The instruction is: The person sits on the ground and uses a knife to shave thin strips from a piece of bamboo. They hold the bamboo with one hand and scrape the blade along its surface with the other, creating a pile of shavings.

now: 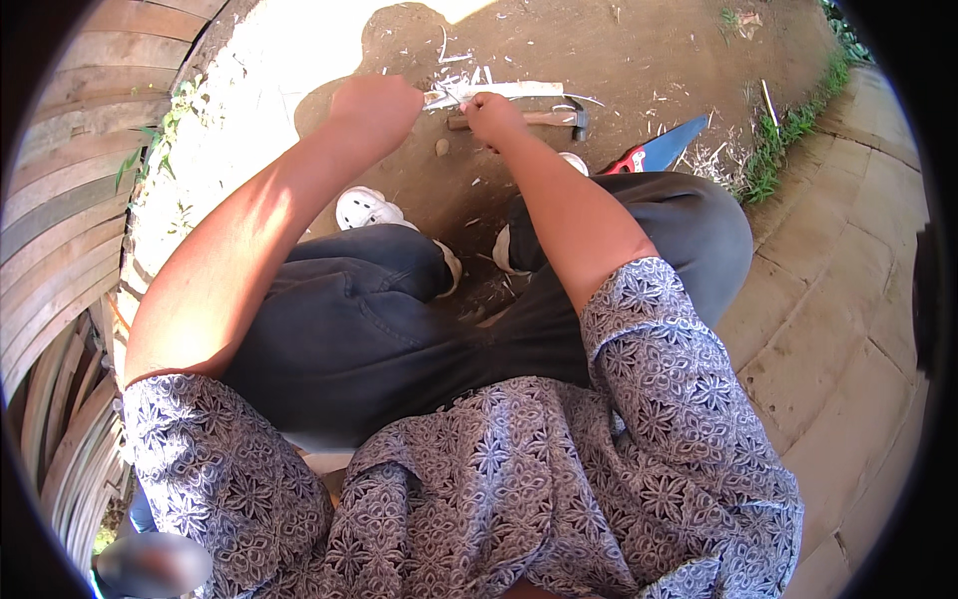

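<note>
We see the pale slat [534, 90] on the far side of our right hand [492, 117], and its left end comes close to our left hand [381, 102]; whether it touches there, we cannot tell. Its long axis runs from left to right, with the right end pointing slightly farther away. The fingers of our right hand are closed together on a thin sliver [451, 94], which shows between the two hands. Our left hand is bent like a fist, but its fingers are hidden, so we cannot tell on what it is clamped. Just nearer than the slat lies the hammer [549, 118], its head toward the right. Farther right, near our knee, lies the saw [661, 150], and shavings [479, 75] are scattered beyond the slat.
</note>
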`<act>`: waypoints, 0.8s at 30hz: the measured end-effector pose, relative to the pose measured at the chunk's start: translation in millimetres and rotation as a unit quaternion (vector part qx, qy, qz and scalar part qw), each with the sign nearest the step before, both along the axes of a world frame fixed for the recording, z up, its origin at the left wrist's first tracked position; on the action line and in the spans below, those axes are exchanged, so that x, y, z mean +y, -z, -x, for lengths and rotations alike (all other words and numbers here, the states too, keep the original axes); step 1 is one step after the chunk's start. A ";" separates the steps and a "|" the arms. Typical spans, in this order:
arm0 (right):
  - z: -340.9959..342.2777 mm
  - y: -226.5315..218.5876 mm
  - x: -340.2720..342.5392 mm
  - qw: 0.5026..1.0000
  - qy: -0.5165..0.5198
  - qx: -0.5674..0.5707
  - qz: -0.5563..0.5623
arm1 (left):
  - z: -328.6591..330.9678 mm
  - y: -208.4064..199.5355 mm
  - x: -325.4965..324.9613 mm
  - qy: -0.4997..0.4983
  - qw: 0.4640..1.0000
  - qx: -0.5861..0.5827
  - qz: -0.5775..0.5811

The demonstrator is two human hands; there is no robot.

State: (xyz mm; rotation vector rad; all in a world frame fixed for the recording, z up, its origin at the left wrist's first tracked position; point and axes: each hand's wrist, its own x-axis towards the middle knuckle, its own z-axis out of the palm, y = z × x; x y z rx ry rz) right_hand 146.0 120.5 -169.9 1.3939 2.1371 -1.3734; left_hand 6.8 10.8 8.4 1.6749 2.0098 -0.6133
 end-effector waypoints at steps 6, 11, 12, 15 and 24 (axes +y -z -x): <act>7.0 -2.2 -5.7 0.999 -0.026 -0.021 -0.043 | -1.2 -0.5 -2.5 -0.029 1.000 0.002 0.005; 8.3 -2.5 2.4 0.998 0.007 -0.055 -0.021 | -20.3 4.5 -0.2 0.027 0.998 0.058 0.021; 6.4 -2.5 3.8 0.998 0.014 -0.053 -0.009 | -19.4 3.7 -0.4 0.012 0.998 0.048 0.023; -0.9 -4.0 -2.7 0.999 0.036 -0.024 -0.030 | -9.5 0.2 -1.1 -0.030 0.999 0.021 0.014; -0.5 -15.5 -15.4 0.998 0.036 0.021 0.040 | 23.6 12.4 0.1 -0.117 0.993 -0.030 -0.012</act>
